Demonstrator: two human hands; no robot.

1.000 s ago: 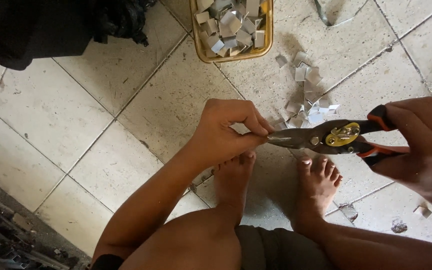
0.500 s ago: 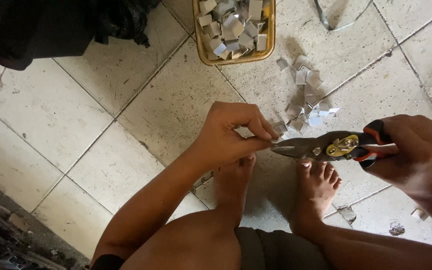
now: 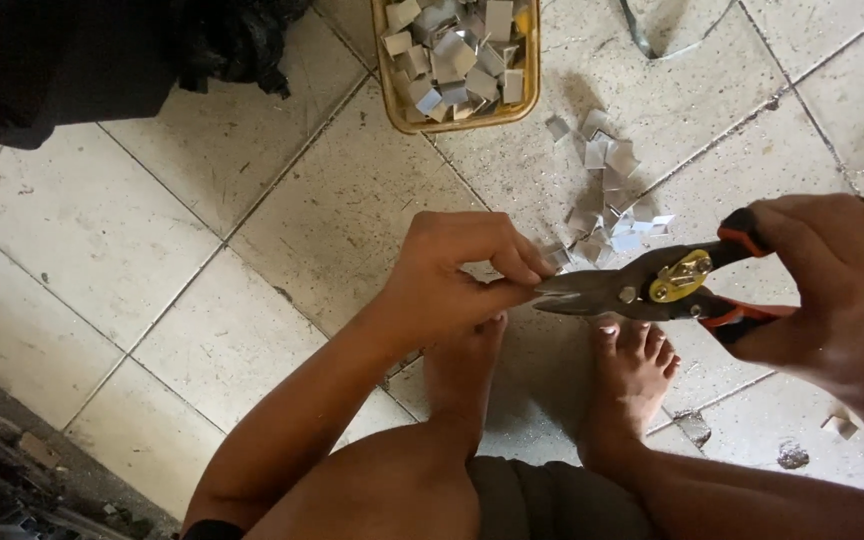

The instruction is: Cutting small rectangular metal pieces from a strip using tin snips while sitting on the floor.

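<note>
Two hands: both meet above the bare feet, over a tiled floor.
Right hand: wrapped around the red-and-black handles of the tin snips, squeezing them nearly together.
Snip blades: all but shut, pointing left, their tips right at the left fingertips.
Left hand: fingers pinched narrow on something at the blade tips; the piece itself is hidden under the fingers, so I cannot tell its shape or how much of it sticks out.
Where the held piece lies: at the right end of the left hand's pinch, between the thumb and forefinger, touching or just inside the blade tips.
Cut pieces: a loose heap of small grey metal squares on the floor, just beyond the snips on the far side.
Basket: yellow-brown, at the far edge, filled with more of the same squares (well apart from both hands).
Near right floor: a few stray scraps beside the right foot.
Risk, fingers: the blades close right against the pinching fingertips, so a small slip could nick the skin.
Risk, feet: freshly cut bits would likely drop straight onto bare toes, and their edges look sharp.
Risk, grip: so small a pinch could let the piece twist as the blades bite.
</note>
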